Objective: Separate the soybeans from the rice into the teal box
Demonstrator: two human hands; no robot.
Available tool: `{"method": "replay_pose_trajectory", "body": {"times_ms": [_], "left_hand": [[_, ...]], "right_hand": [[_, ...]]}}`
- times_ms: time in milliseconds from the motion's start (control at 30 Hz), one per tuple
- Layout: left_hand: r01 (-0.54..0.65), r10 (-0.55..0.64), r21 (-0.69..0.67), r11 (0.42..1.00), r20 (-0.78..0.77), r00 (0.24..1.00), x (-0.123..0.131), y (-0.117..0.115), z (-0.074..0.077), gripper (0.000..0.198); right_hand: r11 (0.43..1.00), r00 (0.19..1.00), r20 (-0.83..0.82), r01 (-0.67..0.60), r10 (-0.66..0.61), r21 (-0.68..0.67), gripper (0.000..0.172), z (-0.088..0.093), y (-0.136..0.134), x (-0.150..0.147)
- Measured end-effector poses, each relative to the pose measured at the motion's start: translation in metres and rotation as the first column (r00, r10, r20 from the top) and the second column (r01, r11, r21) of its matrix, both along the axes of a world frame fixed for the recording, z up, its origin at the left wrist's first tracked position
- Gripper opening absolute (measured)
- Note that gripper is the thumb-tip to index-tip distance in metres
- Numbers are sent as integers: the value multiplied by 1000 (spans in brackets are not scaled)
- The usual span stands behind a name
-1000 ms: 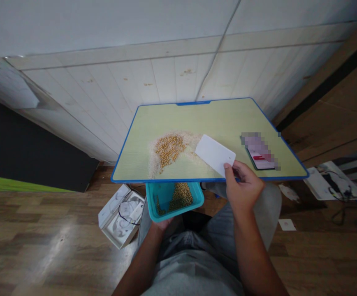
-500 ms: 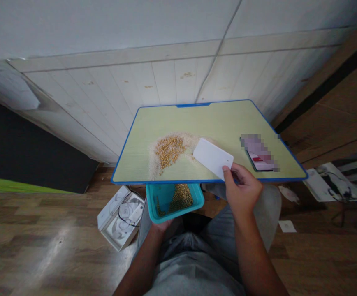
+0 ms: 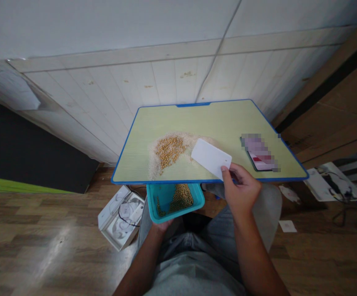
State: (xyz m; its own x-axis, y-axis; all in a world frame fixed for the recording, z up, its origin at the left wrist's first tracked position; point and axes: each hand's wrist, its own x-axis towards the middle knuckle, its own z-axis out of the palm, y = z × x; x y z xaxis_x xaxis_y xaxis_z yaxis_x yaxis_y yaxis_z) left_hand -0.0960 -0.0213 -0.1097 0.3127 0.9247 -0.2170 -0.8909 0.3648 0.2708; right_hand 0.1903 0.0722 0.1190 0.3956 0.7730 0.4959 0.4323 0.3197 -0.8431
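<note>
One teal tray [image 3: 165, 198] of soybeans [image 3: 181, 198], left hand [image 3: 163, 225] beneath, right hand [image 3: 242, 191] pinching card [image 3: 211, 158]

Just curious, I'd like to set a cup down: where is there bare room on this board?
The green board is bare along its far half, beyond the rice and soybean pile and the phone. The near side is crowded: pile, white card in the right hand, phone.

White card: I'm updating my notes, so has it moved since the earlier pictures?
Yes, the white card has moved left, closer to the soybean pile on the blue-rimmed board.
</note>
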Motion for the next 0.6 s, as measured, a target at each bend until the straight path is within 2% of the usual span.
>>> {"method": "replay_pose_trajectory", "body": {"times_ms": [133,267,467,600], "left_hand": [[-8,6,39,999,31,999,2,0,-1,65],[-4,4,30,1000,13,1000,1,1,-6,67],[-4,4,-13,1000,-28,1000,-2,-1,-16,67],[-26,24,-79,997,-26,999,0,-1,-14,72]], "right_hand": [[999,999,-2,-39,39,-10,18,0,-3,-1],[1000,1000,-17,-11,11,-2,19,-1,-1,0],[1000,1000,15,-19,19,-8,18,3,-1,1],[997,997,17,-74,74,-10,18,4,-7,1]]}}
